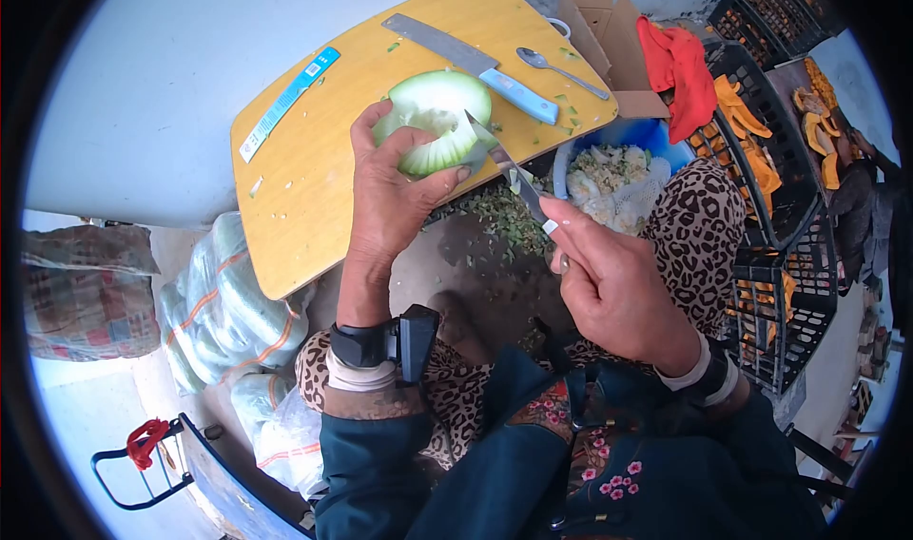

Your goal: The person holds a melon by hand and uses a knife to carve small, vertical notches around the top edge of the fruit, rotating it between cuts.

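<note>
My left hand (392, 183) is wrapped round a hollowed, pale-green melon (447, 93) over the near edge of the yellow table (319, 183). Its pale inside faces me, and the cut rim looks ridged. A small knife (509, 167) is in my closed right hand (618, 288), its tip right at the melon's rim and a bit of pale peel on the blade. Beyond the melon lies a cleaver (521, 95) with a light-blue handle. A metal spoon (561, 71) rests to its right, and a flat blue-and-white packaging strip (290, 103) lies on the left.
Below the table's right side stands a blue bucket (673, 148) holding pale scraps. Peelings (504, 221) litter the floor. Black crates (789, 255) with orange pieces are at right, near a cardboard box (599, 31) and red cloth (677, 69). Plastic bags (223, 302) of pale-green produce sit left.
</note>
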{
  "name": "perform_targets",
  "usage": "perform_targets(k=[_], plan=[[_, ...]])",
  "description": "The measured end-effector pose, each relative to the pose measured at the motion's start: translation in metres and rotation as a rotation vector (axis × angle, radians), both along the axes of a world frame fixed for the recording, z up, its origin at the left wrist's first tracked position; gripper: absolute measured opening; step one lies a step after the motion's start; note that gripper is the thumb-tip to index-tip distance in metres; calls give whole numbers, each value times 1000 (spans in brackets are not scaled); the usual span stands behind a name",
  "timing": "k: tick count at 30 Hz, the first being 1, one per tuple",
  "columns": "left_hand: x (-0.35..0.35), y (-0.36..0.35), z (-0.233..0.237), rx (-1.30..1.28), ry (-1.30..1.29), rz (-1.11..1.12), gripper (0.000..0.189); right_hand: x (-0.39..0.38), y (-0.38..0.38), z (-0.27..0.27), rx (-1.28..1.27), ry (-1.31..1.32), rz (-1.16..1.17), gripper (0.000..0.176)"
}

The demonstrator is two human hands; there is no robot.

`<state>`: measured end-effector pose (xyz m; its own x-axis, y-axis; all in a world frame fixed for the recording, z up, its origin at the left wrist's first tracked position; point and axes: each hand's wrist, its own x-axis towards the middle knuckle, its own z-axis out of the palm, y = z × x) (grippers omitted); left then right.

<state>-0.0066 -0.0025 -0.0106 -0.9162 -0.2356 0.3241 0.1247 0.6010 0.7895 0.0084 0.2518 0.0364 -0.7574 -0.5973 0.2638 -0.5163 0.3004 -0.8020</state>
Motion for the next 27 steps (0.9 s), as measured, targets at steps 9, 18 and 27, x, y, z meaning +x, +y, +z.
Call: perform_targets(k=[9,18,27], plan=[[0,0,0,-7,-5,-2,40,1,-1,-4,-4,98,7,51],[0,-2,-2,5,6,-7,39,1,-6,-9,-44,37,14,52],[1,-2,-1,2,-2,-23,39,-4,-25,-14,-32,50,-51,51]])
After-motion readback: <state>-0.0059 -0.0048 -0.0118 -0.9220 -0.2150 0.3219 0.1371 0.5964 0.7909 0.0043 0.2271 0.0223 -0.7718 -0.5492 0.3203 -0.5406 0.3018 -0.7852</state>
